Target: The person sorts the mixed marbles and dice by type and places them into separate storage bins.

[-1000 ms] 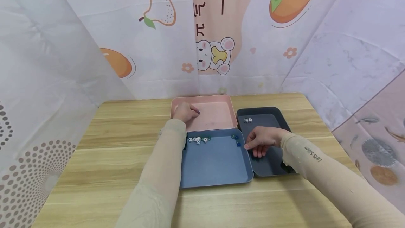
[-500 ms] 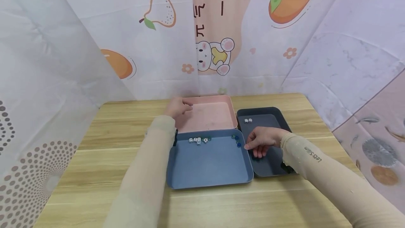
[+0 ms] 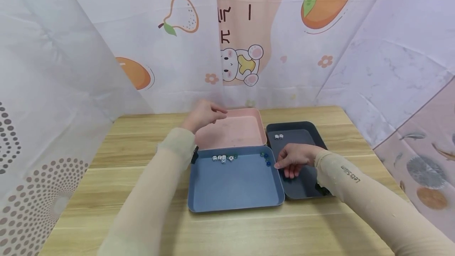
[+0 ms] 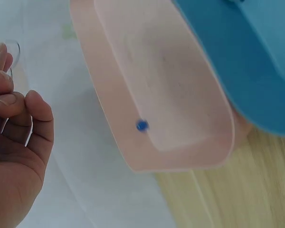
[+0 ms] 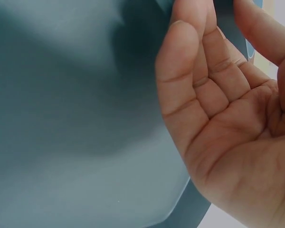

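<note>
My left hand (image 3: 205, 114) hovers over the back left of the pink tray (image 3: 245, 129), fingers loosely bent and holding nothing. A blue marble (image 4: 142, 125) lies in that tray in the left wrist view; the hand and arm hide it from the head view. Over the dark grey tray (image 3: 302, 183), my right hand (image 3: 294, 158) hangs with loosely curled fingers. Its thumb and index tips are near the right rim of the blue tray (image 3: 234, 192). The right wrist view shows its bare palm (image 5: 228, 137) and nothing held.
White dice (image 3: 223, 158) and a few marbles stand along the blue tray's back side. Several blue and green marbles (image 3: 268, 163) lie at its right. Two dice (image 3: 279, 136) sit in the dark tray's back. A printed curtain (image 3: 170, 90) hangs behind the wooden table (image 3: 117, 161).
A second ago my left hand pinched a small dark round thing inside the pink tray. It let go, moved left, then rose toward the back. The right hand stayed still.
</note>
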Demonstrator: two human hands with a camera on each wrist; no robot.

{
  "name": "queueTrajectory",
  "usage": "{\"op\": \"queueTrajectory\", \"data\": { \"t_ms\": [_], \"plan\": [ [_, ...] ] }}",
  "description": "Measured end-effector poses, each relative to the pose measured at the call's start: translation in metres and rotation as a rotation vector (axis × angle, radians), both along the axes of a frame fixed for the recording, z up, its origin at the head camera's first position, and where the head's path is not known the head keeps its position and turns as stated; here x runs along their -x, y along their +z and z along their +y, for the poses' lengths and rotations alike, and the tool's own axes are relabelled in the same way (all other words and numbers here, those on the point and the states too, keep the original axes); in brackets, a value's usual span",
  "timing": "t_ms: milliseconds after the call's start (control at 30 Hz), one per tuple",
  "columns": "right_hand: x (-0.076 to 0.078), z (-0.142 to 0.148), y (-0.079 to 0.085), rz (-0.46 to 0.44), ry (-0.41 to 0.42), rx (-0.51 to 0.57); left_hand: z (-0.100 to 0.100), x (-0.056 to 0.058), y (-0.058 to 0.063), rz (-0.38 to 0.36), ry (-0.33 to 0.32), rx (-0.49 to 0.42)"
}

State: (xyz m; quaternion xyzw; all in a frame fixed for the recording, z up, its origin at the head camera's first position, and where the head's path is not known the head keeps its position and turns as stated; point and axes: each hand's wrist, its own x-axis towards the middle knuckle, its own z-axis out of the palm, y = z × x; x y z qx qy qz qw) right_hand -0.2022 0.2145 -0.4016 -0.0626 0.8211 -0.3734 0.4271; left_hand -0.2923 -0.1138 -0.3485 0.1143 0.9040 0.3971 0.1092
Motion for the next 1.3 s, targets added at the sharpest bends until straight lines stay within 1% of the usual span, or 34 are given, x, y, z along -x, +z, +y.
{"op": "queueTrajectory", "data": {
  "t_ms": [67, 133, 267, 433, 533, 600, 667, 867, 967, 1067, 1133, 1300],
  "plan": [
    [0.000, 0.000, 0.000, -0.006, 0.003, 0.004, 0.005, -0.005, 0.000, -0.010, -0.024, 0.002],
    [-0.001, 0.000, -0.001, -0.009, 0.005, 0.005, 0.010, -0.011, -0.001, -0.011, -0.046, 0.029],
    [-0.001, 0.000, 0.000, -0.006, -0.002, 0.002, 0.020, -0.022, -0.004, -0.016, -0.087, 0.056],
    [-0.001, 0.000, 0.001, -0.008, -0.006, -0.003, 0.031, -0.032, -0.012, -0.025, -0.192, 0.008],
    [-0.001, -0.001, 0.001, -0.010, -0.008, -0.004, 0.036, -0.036, -0.018, -0.024, -0.227, -0.028],
    [-0.001, -0.001, 0.001, -0.010, -0.009, -0.004, 0.039, -0.038, -0.022, -0.021, -0.232, -0.036],
    [-0.001, -0.001, 0.001, -0.012, -0.009, -0.003, 0.042, -0.040, -0.027, -0.012, -0.239, -0.026],
    [0.000, 0.000, 0.000, -0.018, -0.004, 0.008, 0.053, -0.048, -0.041, 0.036, -0.288, 0.009],
    [0.000, 0.001, -0.001, -0.027, -0.010, 0.008, 0.060, -0.054, -0.045, 0.070, -0.313, 0.035],
    [-0.001, 0.001, -0.001, -0.031, -0.018, 0.003, 0.068, -0.060, -0.049, 0.092, -0.321, 0.072],
    [-0.001, 0.001, -0.002, -0.030, -0.019, 0.000, 0.073, -0.062, -0.052, 0.078, -0.314, 0.080],
    [0.000, 0.001, -0.003, -0.051, -0.023, 0.023, 0.084, -0.066, -0.060, 0.033, -0.317, 0.013]
  ]
}}
